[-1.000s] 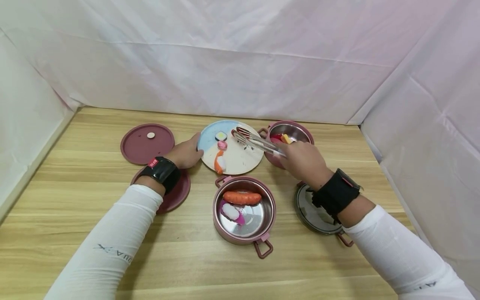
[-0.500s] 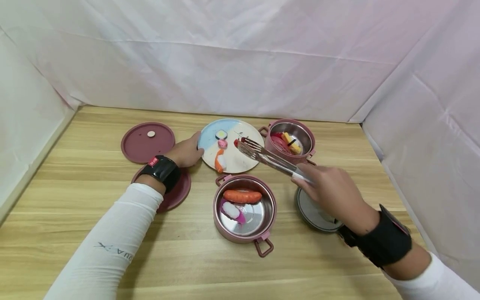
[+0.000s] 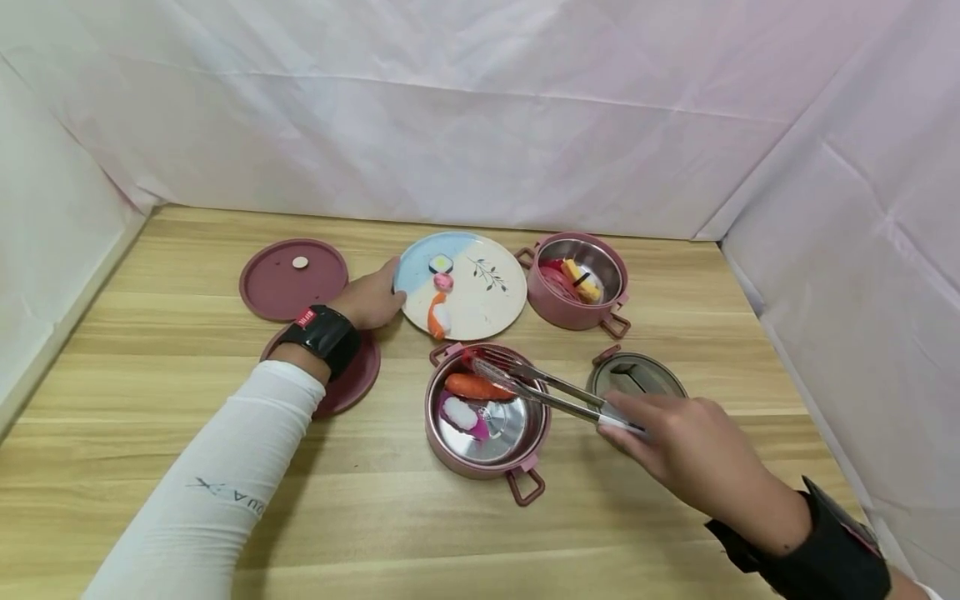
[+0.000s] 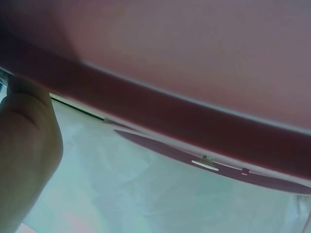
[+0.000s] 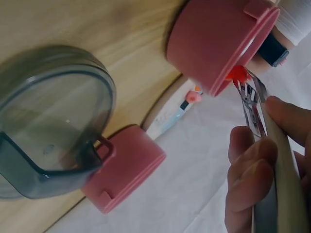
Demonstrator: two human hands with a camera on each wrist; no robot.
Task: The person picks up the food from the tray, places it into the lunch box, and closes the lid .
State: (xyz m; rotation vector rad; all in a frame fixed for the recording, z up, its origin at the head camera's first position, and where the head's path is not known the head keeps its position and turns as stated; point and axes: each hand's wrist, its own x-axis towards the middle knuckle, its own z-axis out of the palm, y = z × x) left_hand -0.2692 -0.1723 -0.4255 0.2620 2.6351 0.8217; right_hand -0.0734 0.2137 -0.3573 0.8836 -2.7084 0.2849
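Note:
My left hand [image 3: 373, 297] grips the left rim of a round blue-and-cream plate [image 3: 491, 317]. On that plate lie an egg-roll-like toy piece [image 3: 441, 264], a small pink piece [image 3: 444, 282] and an orange-and-white toy sushi [image 3: 438, 316]. My right hand [image 3: 693, 450] holds metal tongs [image 3: 562, 398], whose tips pinch a small red piece [image 5: 236, 74] over the front pink pot [image 3: 457, 463]. Inside this pot are a toy sausage [image 3: 472, 386], partly behind the tongs, and a white-and-purple toy sushi [image 3: 460, 412]. What the red piece is cannot be made out.
A second pink pot [image 3: 562, 315] stands back right, holding red and yellow toy food [image 3: 581, 281]. A glass lid [image 3: 652, 377] lies beneath the right hand's side. Two maroon round lids [image 3: 288, 292] [image 4: 194, 116] are at left, one partly under the left wrist.
The tongs, with the red piece in their tips, have moved from over the plate toward me, to above the front pot. The left hand stays at the plate's rim.

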